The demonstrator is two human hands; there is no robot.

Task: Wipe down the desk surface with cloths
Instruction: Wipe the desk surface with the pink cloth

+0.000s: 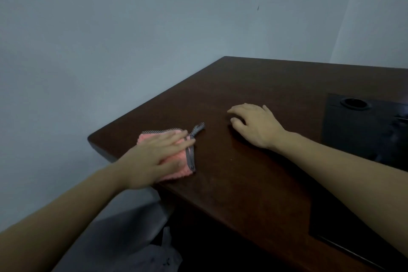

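Scene: A person leans over the corner of a dark wooden desk [254,161] set against a pale wall.
Left hand: The left hand [159,154] lies flat with straight fingers on a folded pink cloth [176,171], pressing it onto the wood, a hold that suits sliding more than lifting.
Cloth: It sits near the desk's left corner, close to the front edge, its striped hanging loop [198,128] trailing free toward the middle.
Right hand: The right hand [254,126] rests on bare wood, well apart from the cloth, fingers loosely bent and holding nothing; it appears to steady the person.
Fittings: A dark inset panel [353,134] with a round cable hole [356,104] occupies the right side.
Progress: Wiping looks underway at the corner; most of the surface probably remains.
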